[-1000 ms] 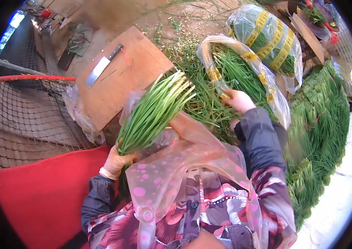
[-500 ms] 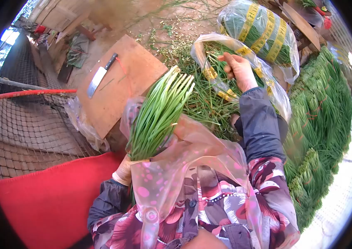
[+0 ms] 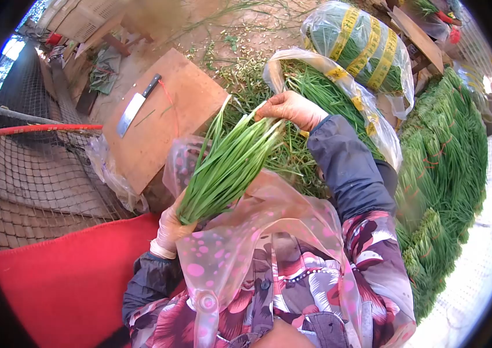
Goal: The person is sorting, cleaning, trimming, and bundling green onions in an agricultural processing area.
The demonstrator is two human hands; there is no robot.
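Note:
My left hand [image 3: 171,229], in a thin pale glove, is closed around the leafy lower part of a bunch of garlic chives [image 3: 222,168]. The bunch slants up and to the right over my lap, its pale stem ends spread at the top. At those ends, my right hand [image 3: 293,109] pinches a few stems between thumb and fingers. A pink-dotted clear plastic apron [image 3: 257,203] covers my lap below the bunch. Just beyond my right hand is an open plastic bag [image 3: 373,130] holding more chives, with trimmings on the ground beside it.
A knife [image 3: 137,106] lies on a brown board [image 3: 170,124] ahead to the left. A wrapped bundle [image 3: 367,46] with yellow tape sits at the back right. Bundled chives [image 3: 446,191] are heaped along the right. Red cloth [image 3: 77,278] and netting [image 3: 43,191] are at left.
My right hand has moved left from the open bag to the pale ends of the bunch and now pinches stems. My left hand has risen slightly, and the stem ends have fanned apart.

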